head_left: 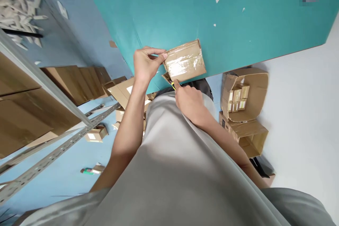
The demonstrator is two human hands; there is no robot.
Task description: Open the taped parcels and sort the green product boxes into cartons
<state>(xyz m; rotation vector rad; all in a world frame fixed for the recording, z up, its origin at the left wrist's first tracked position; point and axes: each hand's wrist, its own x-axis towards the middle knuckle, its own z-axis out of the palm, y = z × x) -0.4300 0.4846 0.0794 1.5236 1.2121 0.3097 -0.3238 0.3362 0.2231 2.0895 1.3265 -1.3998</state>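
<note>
The taped carton (185,60) lies at the near edge of the teal tabletop (169,10), its long axis running left to right and its right end angled slightly away. The left hand (145,64) pinches its far left corner between thumb and fingers. The right hand (189,99), nearer the body, is curled round a yellow tool (173,85), index finger extended, just beside the carton's near left corner; the tool's tip is unclear.

Before you, a teal-topped table (169,14); left, metal shelving (53,155) above blue floor (63,173); right, a pale wall (299,113).
</note>
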